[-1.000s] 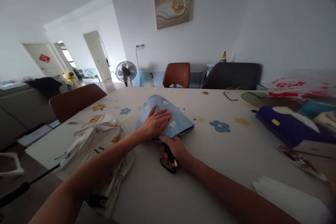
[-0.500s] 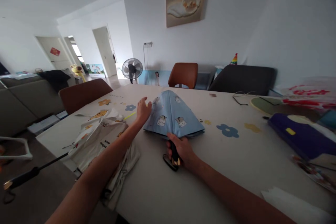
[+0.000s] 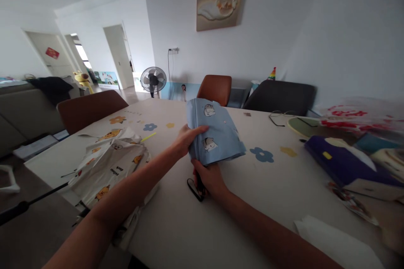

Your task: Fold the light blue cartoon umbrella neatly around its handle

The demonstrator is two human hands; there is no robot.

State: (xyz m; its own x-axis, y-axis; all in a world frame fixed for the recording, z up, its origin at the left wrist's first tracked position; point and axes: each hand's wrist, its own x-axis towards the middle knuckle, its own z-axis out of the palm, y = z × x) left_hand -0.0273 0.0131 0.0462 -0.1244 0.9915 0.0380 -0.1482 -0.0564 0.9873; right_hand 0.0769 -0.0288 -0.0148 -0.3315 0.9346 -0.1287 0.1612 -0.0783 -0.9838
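Note:
A blue folding umbrella (image 3: 217, 134) printed with white cartoon animals is held above the table, its canopy loosely gathered. My right hand (image 3: 210, 176) is wrapped around its dark handle just under the canopy, and a black wrist strap (image 3: 195, 190) loops down beside it. At the canopy's left side, my left hand (image 3: 188, 138) grips the fabric, thumb across the front and the other fingers hidden behind. A second umbrella (image 3: 110, 155), cream with yellow ducks, lies crumpled and partly spread to the left, under my left forearm. Its black shaft sticks out past the table edge.
On the white table (image 3: 246, 206) a purple box (image 3: 334, 164), a plastic bag (image 3: 362, 113), eyeglasses (image 3: 277, 118) and white paper (image 3: 334, 239) lie to the right. Brown chairs (image 3: 214, 88) and a dark chair (image 3: 280, 96) stand around it. A fan (image 3: 153, 80) is behind.
My left hand has moved from beside the canopy onto its fabric and closed there. The blue canopy has turned and been drawn into a narrower, folded shape. My right hand keeps hold of the handle.

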